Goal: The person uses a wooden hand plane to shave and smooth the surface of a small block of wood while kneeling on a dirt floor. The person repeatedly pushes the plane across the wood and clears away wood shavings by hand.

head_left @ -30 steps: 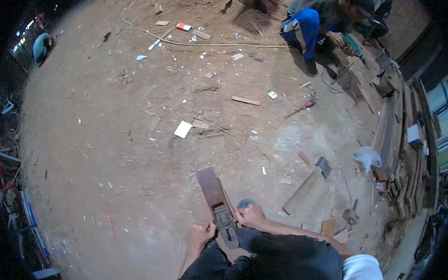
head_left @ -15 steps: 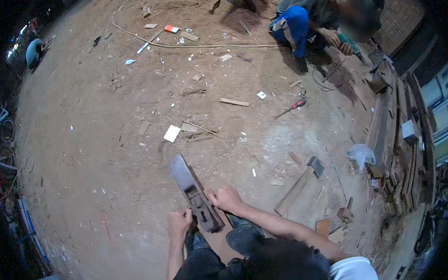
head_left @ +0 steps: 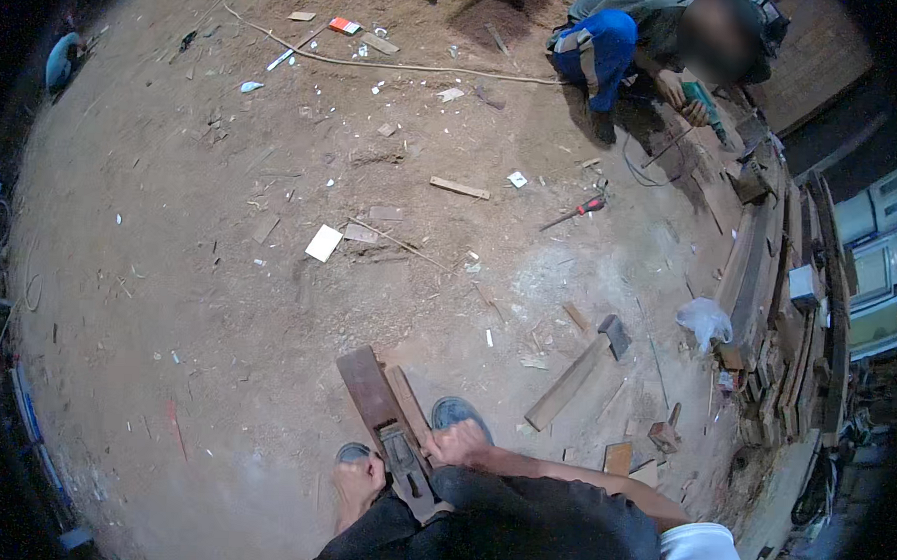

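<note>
A long brown wooden hand plane (head_left: 371, 395) lies low in front of me, its front end pointing away and a little left. My left hand (head_left: 362, 479) is closed at its left side and my right hand (head_left: 458, 447) is closed at its right side, where both seem to grip the cross handle. Most of that handle is hidden by my fingers. A light wooden board (head_left: 407, 402) shows along the plane's right edge and runs back under it toward my lap. My shoes (head_left: 459, 415) stand on either side of the plane, and its rear end reaches my dark clothing.
On the ground to my right lie an axe (head_left: 577, 374), a small wooden tool (head_left: 666, 432) and a screwdriver (head_left: 576, 213). Stacked planks (head_left: 767, 324) line the right side. A co-worker (head_left: 618, 57) crouches far right with a green power tool (head_left: 704, 106). Another person (head_left: 62, 61) squats far left.
Both hands have drawn the plane back toward my body, and the board now shows beside its front. My view has shifted slightly. The co-worker still holds the power tool.
</note>
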{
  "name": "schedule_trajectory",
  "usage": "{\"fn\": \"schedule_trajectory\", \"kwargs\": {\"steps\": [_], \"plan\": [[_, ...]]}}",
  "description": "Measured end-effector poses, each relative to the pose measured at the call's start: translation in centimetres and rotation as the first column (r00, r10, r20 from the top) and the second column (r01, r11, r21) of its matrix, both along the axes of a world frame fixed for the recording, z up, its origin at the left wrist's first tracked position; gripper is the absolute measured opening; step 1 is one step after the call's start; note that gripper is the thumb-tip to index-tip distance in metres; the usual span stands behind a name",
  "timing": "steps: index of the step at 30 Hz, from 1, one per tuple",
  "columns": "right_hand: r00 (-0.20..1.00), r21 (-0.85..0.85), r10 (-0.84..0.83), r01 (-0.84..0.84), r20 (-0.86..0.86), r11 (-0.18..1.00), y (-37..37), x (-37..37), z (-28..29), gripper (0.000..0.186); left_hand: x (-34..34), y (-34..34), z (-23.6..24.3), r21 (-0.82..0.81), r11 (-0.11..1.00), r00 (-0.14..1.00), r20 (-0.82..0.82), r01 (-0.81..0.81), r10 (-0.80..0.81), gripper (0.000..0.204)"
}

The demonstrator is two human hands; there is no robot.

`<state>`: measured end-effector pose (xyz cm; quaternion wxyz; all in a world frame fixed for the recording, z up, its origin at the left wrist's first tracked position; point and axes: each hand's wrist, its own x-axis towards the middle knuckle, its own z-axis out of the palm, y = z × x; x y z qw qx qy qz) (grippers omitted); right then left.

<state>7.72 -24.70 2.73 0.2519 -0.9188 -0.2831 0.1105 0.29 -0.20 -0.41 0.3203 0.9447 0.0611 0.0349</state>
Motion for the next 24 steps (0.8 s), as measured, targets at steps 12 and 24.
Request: {"fn": "schedule_trajectory", "kwargs": {"steps": [12, 24], "plan": [[0.985, -0.075, -0.112, 0.103, -0.132, 0.992, 2.7, 6.7, 1.0, 0.047, 4.9, 1.2, -0.2, 0.019, 1.000, 0.995, -0.096, 0.022, -0.020, 0.039], [0.973, -0.062, -0.221, 0.217, -0.067, 0.974, 3.6, 7.8, -0.2, 0.044, 8.0, 1.4, -1.0, 0.105, 0.988, 0.992, -0.051, -0.109, 0.115, 0.046]]}}
